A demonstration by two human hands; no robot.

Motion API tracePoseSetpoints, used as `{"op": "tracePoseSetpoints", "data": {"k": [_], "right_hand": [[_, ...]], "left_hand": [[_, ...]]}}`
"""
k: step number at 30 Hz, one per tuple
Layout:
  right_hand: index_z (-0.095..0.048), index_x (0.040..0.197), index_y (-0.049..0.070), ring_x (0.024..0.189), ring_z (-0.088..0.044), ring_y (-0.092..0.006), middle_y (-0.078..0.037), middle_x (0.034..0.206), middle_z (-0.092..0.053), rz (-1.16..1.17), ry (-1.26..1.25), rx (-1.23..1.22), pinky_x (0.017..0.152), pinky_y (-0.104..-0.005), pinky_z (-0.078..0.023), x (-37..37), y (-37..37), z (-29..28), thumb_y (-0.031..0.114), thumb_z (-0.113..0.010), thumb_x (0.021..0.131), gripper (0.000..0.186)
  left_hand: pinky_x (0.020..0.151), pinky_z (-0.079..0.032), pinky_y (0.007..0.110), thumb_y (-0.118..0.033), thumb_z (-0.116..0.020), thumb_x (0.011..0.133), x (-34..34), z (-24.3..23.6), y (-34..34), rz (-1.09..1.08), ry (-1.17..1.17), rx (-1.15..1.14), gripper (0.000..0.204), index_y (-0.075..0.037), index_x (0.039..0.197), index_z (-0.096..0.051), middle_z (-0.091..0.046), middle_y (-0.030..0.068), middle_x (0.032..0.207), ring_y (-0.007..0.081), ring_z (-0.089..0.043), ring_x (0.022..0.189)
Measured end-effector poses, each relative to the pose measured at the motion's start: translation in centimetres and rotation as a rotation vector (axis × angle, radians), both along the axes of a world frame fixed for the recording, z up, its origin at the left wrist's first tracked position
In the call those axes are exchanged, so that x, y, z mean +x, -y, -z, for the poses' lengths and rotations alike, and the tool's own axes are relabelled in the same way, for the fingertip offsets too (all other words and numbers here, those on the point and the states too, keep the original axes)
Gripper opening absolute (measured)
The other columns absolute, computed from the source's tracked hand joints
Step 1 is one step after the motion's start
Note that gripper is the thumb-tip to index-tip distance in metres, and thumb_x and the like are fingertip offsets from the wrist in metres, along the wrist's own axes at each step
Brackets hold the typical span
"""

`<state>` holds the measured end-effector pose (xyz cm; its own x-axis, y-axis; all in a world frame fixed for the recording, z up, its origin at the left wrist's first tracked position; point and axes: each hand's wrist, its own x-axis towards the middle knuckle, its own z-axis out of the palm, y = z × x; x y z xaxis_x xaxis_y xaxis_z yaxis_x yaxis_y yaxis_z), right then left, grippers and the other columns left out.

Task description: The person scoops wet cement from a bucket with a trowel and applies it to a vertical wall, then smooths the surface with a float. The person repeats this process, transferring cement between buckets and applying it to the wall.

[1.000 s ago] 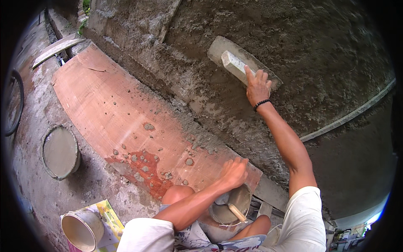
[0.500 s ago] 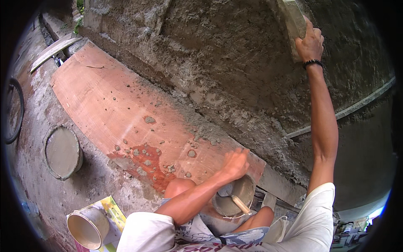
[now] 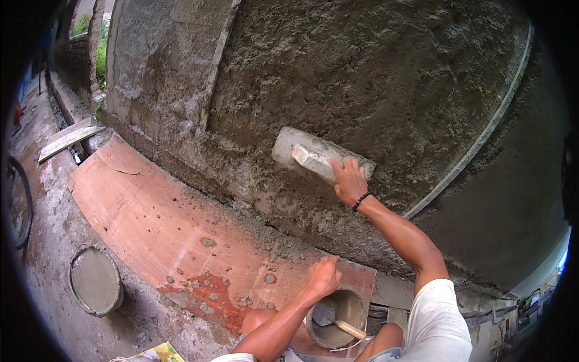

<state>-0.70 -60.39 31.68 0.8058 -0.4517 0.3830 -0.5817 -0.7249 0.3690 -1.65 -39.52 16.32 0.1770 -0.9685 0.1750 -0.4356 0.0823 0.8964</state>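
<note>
My right hand [image 3: 351, 178] grips the pale handle of a grey, flat rectangular float [image 3: 289, 148] against the rough mortar-covered wall [image 3: 392, 78]. My left hand [image 3: 321, 276] is closed, its fingers curled over the reddish plywood board [image 3: 139, 199]; I cannot make out what, if anything, is in them. Just below it is a bucket [image 3: 351, 304] of grey mix, with a trowel [image 3: 348, 328] lying in it, wooden handle to the right. Lumps and crumbs of mortar are scattered on the board along the foot of the wall.
A second bucket of grey slurry [image 3: 95, 282] stands on the stained floor at left, a black hose [image 3: 22, 202] beyond it. Planks [image 3: 69, 140] bridge a narrow channel at upper left. Long straight strips [image 3: 214, 66] run on the wall. A colourful sheet [image 3: 160, 353] shows at the bottom edge.
My right hand swept the float up to the right, then brought it down leftward. My left hand stayed near the bucket. The view has shifted, showing more wall.
</note>
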Motion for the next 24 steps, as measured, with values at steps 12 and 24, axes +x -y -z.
{"op": "tracePoseSetpoints", "data": {"k": [12,24], "right_hand": [[-0.036,0.142,0.013,0.116,-0.054,-0.0443,-0.03,0.126,-0.052,0.221,0.822,-0.302,0.096,-0.0488,-0.047,5.9,6.4,-37.0,0.031,-0.068,0.074,0.077],[-0.043,0.135,0.022,0.101,-0.051,-0.0325,-0.013,0.109,-0.048,-0.013,0.122,-0.388,0.079,-0.0496,-0.046,12.7,1.8,-9.5,0.008,-0.065,0.079,0.062]], "left_hand": [[0.089,-0.048,0.053,-0.021,-0.056,0.083,-2.0,1.8,2.3,0.082,0.009,0.062,0.05,-0.004,0.129,-0.054,-0.061,0.0284,0.112,0.0456,-0.06,0.101],[0.087,-0.048,0.053,-0.019,-0.055,0.082,-1.3,2.0,1.6,0.034,-0.025,0.03,0.049,-0.003,0.129,-0.053,-0.061,0.0292,0.11,0.0463,-0.061,0.098]]}}
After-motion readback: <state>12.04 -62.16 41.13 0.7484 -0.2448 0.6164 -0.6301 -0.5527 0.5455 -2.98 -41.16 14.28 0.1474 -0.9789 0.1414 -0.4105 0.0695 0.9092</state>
